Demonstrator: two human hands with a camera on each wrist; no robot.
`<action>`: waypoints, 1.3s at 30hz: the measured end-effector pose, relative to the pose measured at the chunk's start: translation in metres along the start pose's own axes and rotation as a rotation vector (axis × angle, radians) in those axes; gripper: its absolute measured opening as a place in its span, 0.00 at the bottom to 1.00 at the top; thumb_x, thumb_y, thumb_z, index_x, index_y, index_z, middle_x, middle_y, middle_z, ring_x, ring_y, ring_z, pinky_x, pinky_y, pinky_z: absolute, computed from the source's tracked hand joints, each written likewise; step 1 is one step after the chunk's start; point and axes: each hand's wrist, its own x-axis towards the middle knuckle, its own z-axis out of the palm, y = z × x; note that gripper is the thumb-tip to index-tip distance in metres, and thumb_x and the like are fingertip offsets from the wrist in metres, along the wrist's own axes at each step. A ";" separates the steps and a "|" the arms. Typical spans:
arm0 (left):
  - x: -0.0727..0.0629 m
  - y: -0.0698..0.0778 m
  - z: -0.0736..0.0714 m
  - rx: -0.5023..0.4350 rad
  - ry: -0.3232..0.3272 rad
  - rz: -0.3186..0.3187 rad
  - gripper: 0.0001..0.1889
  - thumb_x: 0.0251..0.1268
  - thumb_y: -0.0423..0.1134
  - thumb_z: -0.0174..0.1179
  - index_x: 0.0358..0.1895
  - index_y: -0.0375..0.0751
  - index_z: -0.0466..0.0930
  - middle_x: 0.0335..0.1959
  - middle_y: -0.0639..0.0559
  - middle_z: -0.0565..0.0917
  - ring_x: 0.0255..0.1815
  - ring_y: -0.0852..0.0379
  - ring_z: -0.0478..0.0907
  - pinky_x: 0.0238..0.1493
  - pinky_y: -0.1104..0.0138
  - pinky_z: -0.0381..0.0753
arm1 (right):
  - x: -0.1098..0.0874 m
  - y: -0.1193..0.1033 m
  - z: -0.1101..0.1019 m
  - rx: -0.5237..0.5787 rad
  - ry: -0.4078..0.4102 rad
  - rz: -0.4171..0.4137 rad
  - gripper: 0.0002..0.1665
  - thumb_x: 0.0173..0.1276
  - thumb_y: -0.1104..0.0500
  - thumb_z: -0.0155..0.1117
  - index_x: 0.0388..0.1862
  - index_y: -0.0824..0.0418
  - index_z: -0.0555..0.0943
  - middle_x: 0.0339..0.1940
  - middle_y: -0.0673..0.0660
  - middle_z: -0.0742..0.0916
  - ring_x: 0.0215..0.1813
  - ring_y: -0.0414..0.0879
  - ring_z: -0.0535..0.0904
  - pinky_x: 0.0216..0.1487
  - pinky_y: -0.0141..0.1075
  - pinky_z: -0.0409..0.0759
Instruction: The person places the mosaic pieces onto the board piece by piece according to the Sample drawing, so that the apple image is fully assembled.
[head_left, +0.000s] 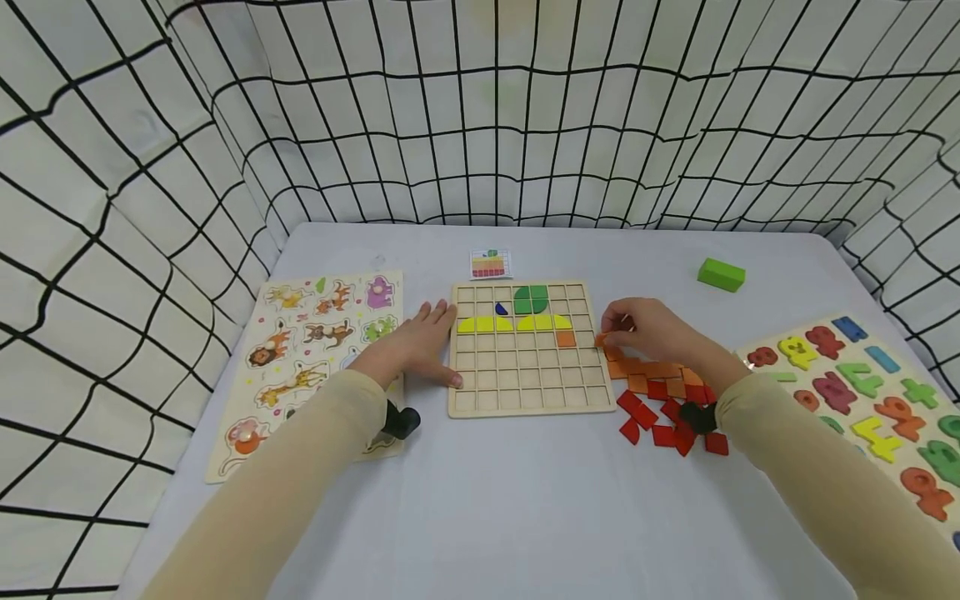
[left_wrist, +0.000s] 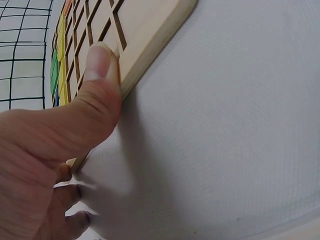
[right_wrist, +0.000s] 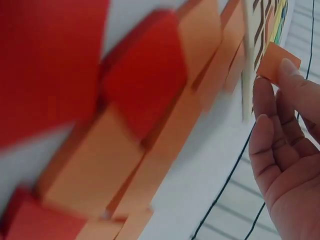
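Note:
A wooden grid board (head_left: 531,379) lies mid-table, with green, blue and yellow pieces in its upper cells and one orange square (head_left: 566,338) below the yellow row. My left hand (head_left: 417,343) rests at the board's left edge with fingers spread; in the left wrist view its thumb (left_wrist: 98,62) presses on the board's rim. Just off the right edge, my right hand (head_left: 651,329) pinches an orange square tile (right_wrist: 274,61) between thumb and fingertips. Beneath that hand lies a pile of orange tiles (head_left: 637,367) and red tiles (head_left: 663,435).
A small pattern card (head_left: 491,264) lies behind the board. On the left is an animal puzzle (head_left: 247,375), partly under my left arm; on the right, a number puzzle (head_left: 855,392). A green block (head_left: 722,274) sits at the back right. Black netting (head_left: 495,125) stands around the table.

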 end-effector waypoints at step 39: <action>0.005 -0.004 0.003 0.012 0.010 0.004 0.65 0.58 0.60 0.72 0.83 0.33 0.36 0.85 0.35 0.37 0.85 0.33 0.33 0.83 0.41 0.46 | 0.013 -0.039 0.031 -0.029 -0.085 0.008 0.05 0.67 0.62 0.73 0.37 0.58 0.83 0.35 0.53 0.85 0.42 0.48 0.78 0.44 0.34 0.81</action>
